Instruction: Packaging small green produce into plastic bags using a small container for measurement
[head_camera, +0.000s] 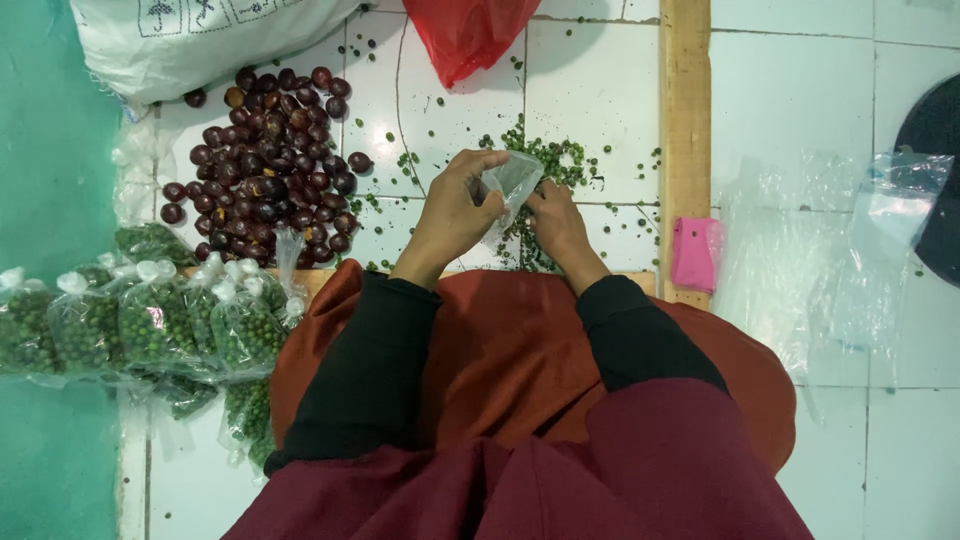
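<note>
Even, fairly bright light falls from above on the white floor tiles, which show soft glare. Shadows are faint and short. Clear plastic bags catch pale reflections. The picture is slightly soft throughout, and straight lines bend little at the edges.

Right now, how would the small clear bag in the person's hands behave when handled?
The clear bag looks thin and crumpled between the left hand and right hand, so probably floppy. Looks nearly empty, so likely very light. Its glossy film may be slippery.
</note>
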